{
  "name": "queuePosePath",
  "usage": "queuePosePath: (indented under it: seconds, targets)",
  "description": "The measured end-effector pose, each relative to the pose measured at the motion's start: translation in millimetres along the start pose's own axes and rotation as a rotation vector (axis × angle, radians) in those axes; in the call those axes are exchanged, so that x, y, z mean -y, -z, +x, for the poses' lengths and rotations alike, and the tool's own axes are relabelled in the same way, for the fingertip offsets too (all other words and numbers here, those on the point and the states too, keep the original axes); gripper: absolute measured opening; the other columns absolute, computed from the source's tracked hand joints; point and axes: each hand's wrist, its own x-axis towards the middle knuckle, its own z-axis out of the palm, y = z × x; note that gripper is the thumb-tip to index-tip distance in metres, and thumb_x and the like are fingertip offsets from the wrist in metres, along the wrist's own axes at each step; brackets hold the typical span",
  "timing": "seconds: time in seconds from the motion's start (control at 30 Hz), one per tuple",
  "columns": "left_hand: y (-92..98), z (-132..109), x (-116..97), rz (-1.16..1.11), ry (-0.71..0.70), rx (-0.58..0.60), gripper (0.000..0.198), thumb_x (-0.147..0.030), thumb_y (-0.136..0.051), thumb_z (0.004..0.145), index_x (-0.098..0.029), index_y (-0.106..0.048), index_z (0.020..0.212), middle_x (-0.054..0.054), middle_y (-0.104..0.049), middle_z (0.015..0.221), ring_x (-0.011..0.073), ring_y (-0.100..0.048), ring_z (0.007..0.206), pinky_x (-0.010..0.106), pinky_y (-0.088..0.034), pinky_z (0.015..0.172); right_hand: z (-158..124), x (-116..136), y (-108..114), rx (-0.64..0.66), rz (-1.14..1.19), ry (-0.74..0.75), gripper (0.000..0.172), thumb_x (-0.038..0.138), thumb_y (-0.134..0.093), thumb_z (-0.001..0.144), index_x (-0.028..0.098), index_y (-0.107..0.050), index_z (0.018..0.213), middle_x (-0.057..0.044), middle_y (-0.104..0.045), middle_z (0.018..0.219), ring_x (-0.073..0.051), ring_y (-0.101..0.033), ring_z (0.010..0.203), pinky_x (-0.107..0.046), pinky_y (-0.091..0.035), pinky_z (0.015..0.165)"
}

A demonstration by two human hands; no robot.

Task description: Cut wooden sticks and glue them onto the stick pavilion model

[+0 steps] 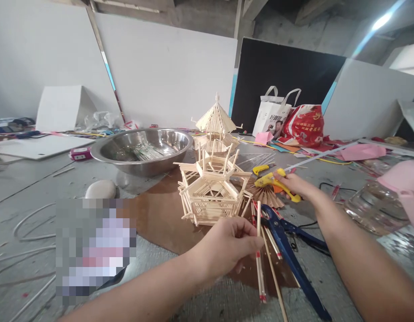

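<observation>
My left hand (227,246) is closed in a pinch around a pale wooden stick (259,213) that points away from me. Just beyond it stands a small wooden-stick building model (213,201), six-sided or so with open lattice walls. Behind that is a model pagoda roof (216,120) with a pointed top. To the right, my right hand (292,185) grips a yellow glue gun (268,179), its nozzle toward the lattice model and apart from it. Several sticks with red wrapping (260,286) lie below my left hand, beside blue-handled cutters (292,259).
A brown board (160,210) lies under the model. A steel basin (140,165) sits at left, near a pink tape measure (80,154) and a white stone (100,190). A yellow utility knife (260,169), folded paper fan (267,197) and clear jar (371,210) are at right.
</observation>
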Motion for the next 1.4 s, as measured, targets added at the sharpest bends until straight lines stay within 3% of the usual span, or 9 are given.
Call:
queuePosePath:
  seconds: [0.27, 0.43, 0.53, 0.63, 0.77, 0.93, 1.07, 1.2, 1.4]
  targets:
    - [4.8, 3.0, 1.2, -0.305, 0.009, -0.013, 0.023, -0.032, -0.059, 0.067, -0.015, -0.047, 0.06, -0.006, -0.05, 0.047, 0.0007, -0.034, 0.029, 0.016, -0.016, 0.029, 2.4, 4.9, 5.9, -0.196, -0.463, -0.017, 0.042, 0.055, -0.045, 0.068, 0.017, -0.061, 0.062, -0.014, -0.063, 0.073, -0.029, -0.058, 0.076, -0.033, -0.039, 0.056]
    - [5.2, 4.1, 3.2, -0.367, -0.034, -0.018, 0.024, -0.033, -0.06, 0.067, -0.013, -0.049, 0.056, -0.006, -0.05, 0.047, 0.0003, -0.033, 0.029, 0.016, -0.02, 0.03, -35.8, 42.6, 12.9, -0.386, -0.388, 0.218, 0.029, 0.043, -0.044, 0.074, 0.021, -0.063, 0.077, -0.007, -0.064, 0.071, -0.021, -0.058, 0.067, -0.029, -0.038, 0.055]
    - [5.2, 4.1, 3.0, -0.393, -0.057, -0.009, 0.024, -0.032, -0.06, 0.067, -0.013, -0.051, 0.057, -0.005, -0.051, 0.048, 0.0003, -0.034, 0.029, 0.016, -0.021, 0.03, -70.0, 66.8, 10.9, -0.238, -0.065, 0.491, 0.031, 0.045, -0.045, 0.075, 0.019, -0.061, 0.082, -0.002, -0.061, 0.063, -0.013, -0.054, 0.054, -0.024, -0.04, 0.05]
    - [5.4, 2.2, 1.2, -0.42, -0.063, 0.044, 0.021, -0.031, -0.06, 0.067, -0.014, -0.051, 0.06, -0.005, -0.053, 0.048, 0.001, -0.035, 0.029, 0.016, -0.022, 0.03, -97.6, 81.6, 5.7, -0.028, 0.14, 0.606, 0.03, 0.043, -0.046, 0.077, 0.019, -0.059, 0.091, 0.0, -0.059, 0.061, -0.009, -0.05, 0.048, -0.021, -0.04, 0.045]
    - [6.9, -1.5, -0.2, -0.432, -0.047, 0.171, 0.018, -0.028, -0.06, 0.067, -0.015, -0.048, 0.063, -0.004, -0.054, 0.05, 0.0025, -0.037, 0.03, 0.015, -0.023, 0.03, -112.6, 87.0, 3.1, 0.252, 0.221, 0.677, 0.027, 0.035, -0.049, 0.078, 0.022, -0.057, 0.1, -0.002, -0.061, 0.084, -0.007, -0.053, 0.057, -0.02, -0.044, 0.051]
    - [7.9, -4.2, 0.6, -0.401, -0.083, 0.281, 0.018, -0.029, -0.06, 0.066, -0.015, -0.049, 0.065, -0.003, -0.053, 0.049, 0.0034, -0.039, 0.032, 0.016, -0.025, 0.031, -112.3, 78.4, 11.4, 0.494, 0.504, 0.692, 0.013, 0.027, -0.057, 0.074, 0.017, -0.061, 0.081, 0.0, -0.059, 0.064, -0.006, -0.052, 0.047, -0.017, -0.041, 0.044]
    - [7.9, -4.3, -1.0, -0.466, -0.167, 0.253, 0.021, -0.032, -0.059, 0.068, -0.015, -0.048, 0.063, -0.005, -0.05, 0.046, 0.0027, -0.036, 0.031, 0.015, -0.022, 0.03, -113.6, 71.6, 17.7, 0.67, 0.725, 0.786, 0.007, 0.022, -0.061, 0.071, 0.017, -0.062, 0.075, 0.001, -0.059, 0.06, -0.006, -0.054, 0.043, -0.016, -0.04, 0.04]
    - [7.6, -4.5, -1.8, -0.478, -0.183, 0.223, 0.019, -0.031, -0.056, 0.071, -0.013, -0.054, 0.064, -0.003, -0.05, 0.046, 0.0026, -0.038, 0.033, 0.015, -0.025, 0.032, -125.7, 80.0, 14.6, 0.656, 0.547, 0.764, 0.009, 0.02, -0.058, 0.072, 0.018, -0.063, 0.079, 0.0, -0.061, 0.064, -0.008, -0.057, 0.048, -0.017, -0.044, 0.043]
    - [1.0, -6.0, 1.7, -0.552, -0.139, 0.184, 0.014, -0.026, -0.047, 0.069, -0.015, -0.047, 0.06, -0.002, -0.05, 0.047, 0.0073, -0.043, 0.031, 0.017, -0.025, 0.029, -150.5, 101.0, 1.0, 0.442, 0.133, 0.961, 0.01, 0.02, -0.057, 0.073, 0.021, -0.061, 0.083, 0.003, -0.064, 0.073, -0.008, -0.058, 0.066, -0.017, -0.044, 0.061]
